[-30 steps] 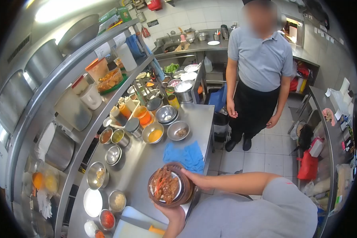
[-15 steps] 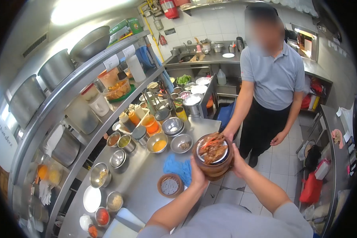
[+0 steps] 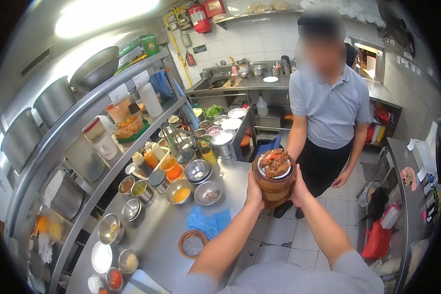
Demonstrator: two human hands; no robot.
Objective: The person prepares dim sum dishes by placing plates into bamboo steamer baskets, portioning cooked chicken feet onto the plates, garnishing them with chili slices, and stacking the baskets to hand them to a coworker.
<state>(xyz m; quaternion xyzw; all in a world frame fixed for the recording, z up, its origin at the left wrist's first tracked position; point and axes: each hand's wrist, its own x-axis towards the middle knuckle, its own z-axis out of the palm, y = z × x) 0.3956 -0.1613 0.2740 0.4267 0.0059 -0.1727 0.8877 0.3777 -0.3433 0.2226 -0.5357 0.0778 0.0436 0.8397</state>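
A brown, round bamboo steamer [image 3: 275,188] is held up at arm's length, upright, between my two hands. My left hand [image 3: 254,192] is wrapped round its left side and my right hand [image 3: 301,191] round its right side. In its top sits a small white dish of braised food [image 3: 274,164] in dark sauce with red strips. A person in a grey polo shirt [image 3: 328,108] stands facing me, one arm reaching to the steamer's far side; that hand is mostly hidden behind it. Below left, an open steamer basket [image 3: 192,244] with a perforated metal base lies on the counter near a blue plastic glove or bag [image 3: 208,220].
The steel counter [image 3: 164,245] holds several metal bowls, a bowl of yellow liquid [image 3: 178,191], a white plate [image 3: 102,257] and a cutting board [image 3: 144,284]. A metal shelf [image 3: 127,152] overhangs its left side. Tiled floor [image 3: 304,232] and a side bench [image 3: 402,161] lie to the right.
The steamer has moved slightly right and up in view, still between my hands. The other person's hand now shows less behind it. My view has shifted, so the counter appears further left.
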